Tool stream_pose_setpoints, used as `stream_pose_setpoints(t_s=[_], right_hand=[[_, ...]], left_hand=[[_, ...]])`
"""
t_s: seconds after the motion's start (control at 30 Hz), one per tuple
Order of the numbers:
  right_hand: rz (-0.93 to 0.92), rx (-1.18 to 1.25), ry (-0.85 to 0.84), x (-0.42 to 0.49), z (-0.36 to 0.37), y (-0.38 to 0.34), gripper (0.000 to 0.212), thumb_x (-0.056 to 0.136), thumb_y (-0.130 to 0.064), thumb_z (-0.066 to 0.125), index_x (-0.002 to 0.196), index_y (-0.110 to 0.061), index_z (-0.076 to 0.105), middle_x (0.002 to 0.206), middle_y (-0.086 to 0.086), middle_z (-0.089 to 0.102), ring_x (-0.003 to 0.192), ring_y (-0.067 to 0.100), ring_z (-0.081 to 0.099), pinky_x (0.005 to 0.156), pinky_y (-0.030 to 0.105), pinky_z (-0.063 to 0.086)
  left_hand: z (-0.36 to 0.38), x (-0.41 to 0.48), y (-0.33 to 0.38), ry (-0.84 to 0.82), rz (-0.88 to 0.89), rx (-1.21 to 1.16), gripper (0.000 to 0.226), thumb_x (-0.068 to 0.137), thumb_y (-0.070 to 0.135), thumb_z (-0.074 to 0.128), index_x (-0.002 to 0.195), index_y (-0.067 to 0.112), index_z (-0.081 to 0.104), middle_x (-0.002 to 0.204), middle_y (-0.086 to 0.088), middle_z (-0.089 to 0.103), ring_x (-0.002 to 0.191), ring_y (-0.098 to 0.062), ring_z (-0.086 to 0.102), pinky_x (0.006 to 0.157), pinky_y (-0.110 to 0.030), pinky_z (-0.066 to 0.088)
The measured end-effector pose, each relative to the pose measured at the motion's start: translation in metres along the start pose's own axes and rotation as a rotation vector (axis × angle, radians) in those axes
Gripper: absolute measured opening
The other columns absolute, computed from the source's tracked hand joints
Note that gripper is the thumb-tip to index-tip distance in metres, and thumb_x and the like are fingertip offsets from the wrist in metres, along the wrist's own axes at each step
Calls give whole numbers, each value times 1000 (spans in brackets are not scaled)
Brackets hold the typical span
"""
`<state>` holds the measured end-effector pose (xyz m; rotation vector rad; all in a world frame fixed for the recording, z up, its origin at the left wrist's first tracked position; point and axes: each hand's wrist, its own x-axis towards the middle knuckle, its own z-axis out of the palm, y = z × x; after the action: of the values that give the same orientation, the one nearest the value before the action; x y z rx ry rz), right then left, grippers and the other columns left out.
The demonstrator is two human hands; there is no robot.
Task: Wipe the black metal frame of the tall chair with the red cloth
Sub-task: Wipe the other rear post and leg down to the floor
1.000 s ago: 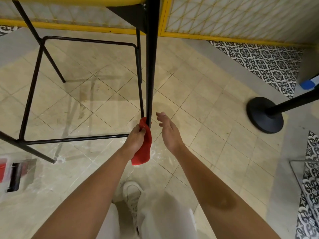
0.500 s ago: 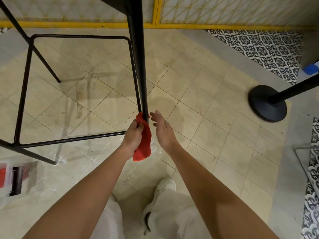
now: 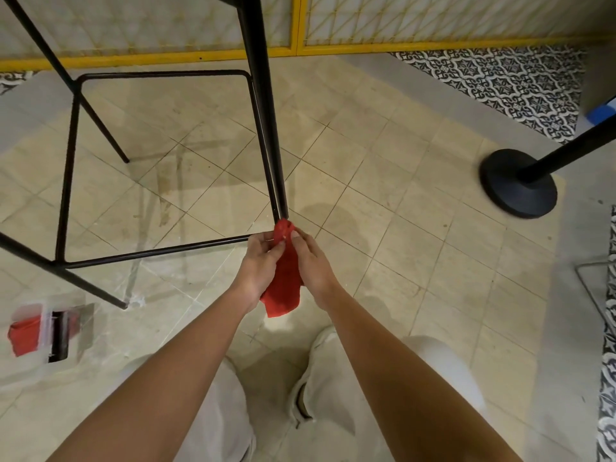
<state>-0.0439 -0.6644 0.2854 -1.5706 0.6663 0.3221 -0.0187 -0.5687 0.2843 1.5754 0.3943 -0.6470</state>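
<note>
- A person's left hand (image 3: 259,261) and right hand (image 3: 313,260) together pinch a red cloth (image 3: 284,278), its tail hanging between the wrists above the beige tiled floor (image 3: 416,228).
- The cloth's bunched top meets the foot of the tall chair's black metal frame (image 3: 266,128), at the near leg.
- A black stanchion base (image 3: 513,185) stands well apart, right.

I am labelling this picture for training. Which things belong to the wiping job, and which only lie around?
Job:
red cloth
black chair frame
left hand
right hand

Lying around:
black post base
clear box with red contents
blue object
</note>
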Motion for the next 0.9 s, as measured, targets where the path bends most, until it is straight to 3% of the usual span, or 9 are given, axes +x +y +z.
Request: stream_pose_setpoints(t_s=[0.1, 0.17, 0.23, 0.3, 0.4, 0.47, 0.57, 0.73, 0.9], right_hand=[[-41, 78, -22, -6, 0, -2, 41, 95, -48, 42, 132, -31, 50, 126, -4, 58, 114, 15, 54, 103, 36, 42], [-51, 176, -31, -11, -4, -2, 39, 94, -47, 45, 129, -30, 51, 121, -3, 60, 110, 14, 58, 98, 33, 46], [-33, 288, -26, -12, -6, 1, 36, 95, -41, 49, 126, -24, 53, 119, 2, 63, 108, 17, 61, 96, 34, 49], [12, 351, 7, -10, -3, 5, 35, 96, -33, 50, 128, -19, 53, 120, 7, 63, 108, 21, 62, 98, 39, 49], [71, 288, 129, -3, 0, 7, 43, 97, -26, 47, 139, -21, 40, 121, 4, 60, 104, 21, 60, 97, 39, 48], [85, 239, 176, 5, 0, 4, 48, 98, -23, 45, 143, -23, 28, 115, 1, 57, 94, 20, 59, 93, 39, 49], [70, 129, 192, 16, 3, 0, 53, 99, -24, 41, 146, -29, 18, 117, 1, 54, 99, 25, 60, 95, 45, 48], [-131, -77, 202, 31, 25, -3, 43, 100, -29, 38, 143, -29, 35, 105, -4, 59, 92, 17, 58, 86, 33, 48], [-74, -122, 266, 44, 35, 9, 38, 100, -30, 39, 136, -22, 48, 105, 4, 65, 88, 15, 57, 76, 25, 42]], left_hand=[[-3, -8, 4, -71, 63, 156, 23, 96, 30, 51, 116, 20, 50, 119, -2, 61, 99, -15, 60, 85, -31, 48], [-5, -13, 11, -101, 96, 219, 15, 98, 29, 47, 109, 28, 57, 118, -1, 62, 99, -17, 61, 83, -30, 50], [-6, -13, 17, -120, 130, 253, 21, 99, 23, 46, 104, 34, 63, 122, -1, 59, 102, -20, 61, 79, -28, 51], [-4, -10, 19, -117, 169, 339, 24, 97, 23, 48, 111, 33, 66, 130, 1, 52, 113, -23, 57, 89, -33, 50], [-7, -6, 19, -55, 193, 454, 28, 95, 23, 51, 120, 31, 63, 133, 3, 46, 124, -17, 47, 106, -31, 37], [-14, 2, 18, -23, 167, 444, 33, 95, 22, 50, 127, 28, 58, 135, 2, 45, 126, -17, 45, 109, -30, 34], [-22, 14, 16, -1, 122, 365, 36, 95, 26, 50, 131, 30, 53, 138, 2, 44, 124, -23, 48, 108, -41, 39], [-26, 32, 13, 23, 100, 263, 40, 96, 26, 50, 136, 28, 48, 134, 4, 52, 122, -25, 51, 107, -44, 40], [-24, 40, 9, -6, 83, 237, 40, 97, 27, 47, 137, 28, 46, 125, 4, 57, 119, -24, 52, 106, -45, 40]])
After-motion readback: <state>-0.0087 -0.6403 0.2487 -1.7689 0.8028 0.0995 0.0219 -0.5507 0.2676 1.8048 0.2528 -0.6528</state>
